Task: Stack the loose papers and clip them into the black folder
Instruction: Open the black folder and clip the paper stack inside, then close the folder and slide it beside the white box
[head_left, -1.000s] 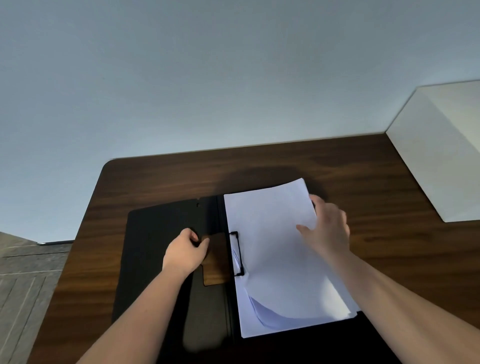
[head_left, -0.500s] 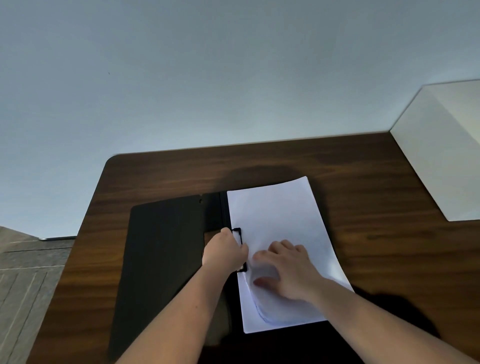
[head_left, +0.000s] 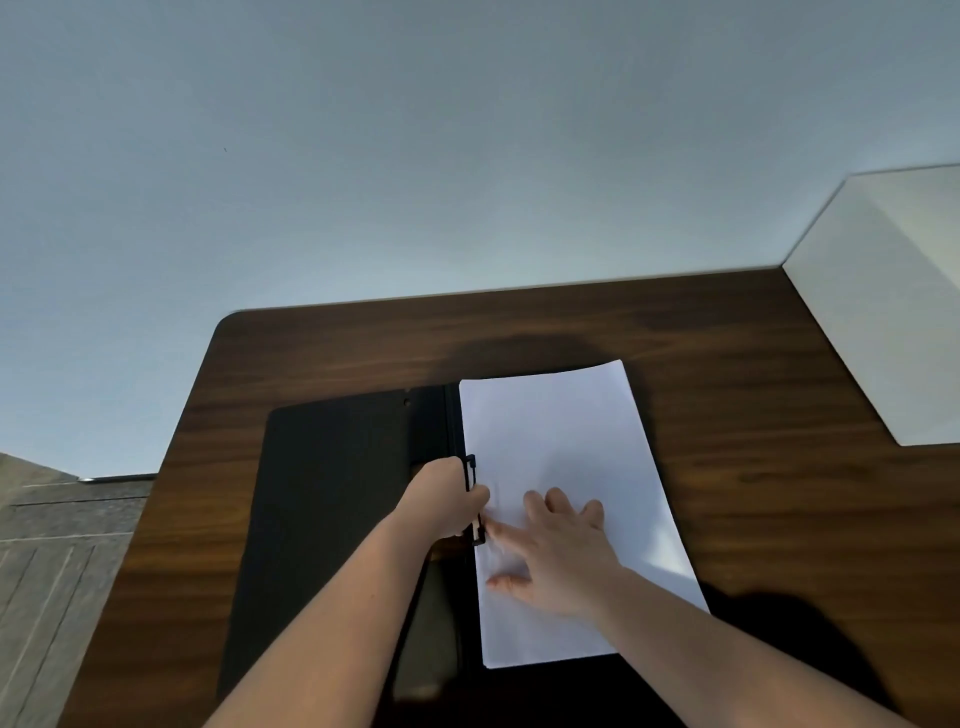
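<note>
Dark wooden desk (head_left: 753, 415) under us, one black folder (head_left: 332, 493) lying open. Our left hand (head_left: 447, 499) curls around its one clip (head_left: 471, 470); our right hand (head_left: 558, 558), fingers spread, flattens one paper stack (head_left: 550, 426) just beside it. Light, floppy, probably slippery sheets: pin them flat near the clip.

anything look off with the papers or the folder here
Nothing stands out. The papers lie flat and squared on the open black folder's right half. The left hand is at the clip, and the right hand presses the sheets flat.
</note>
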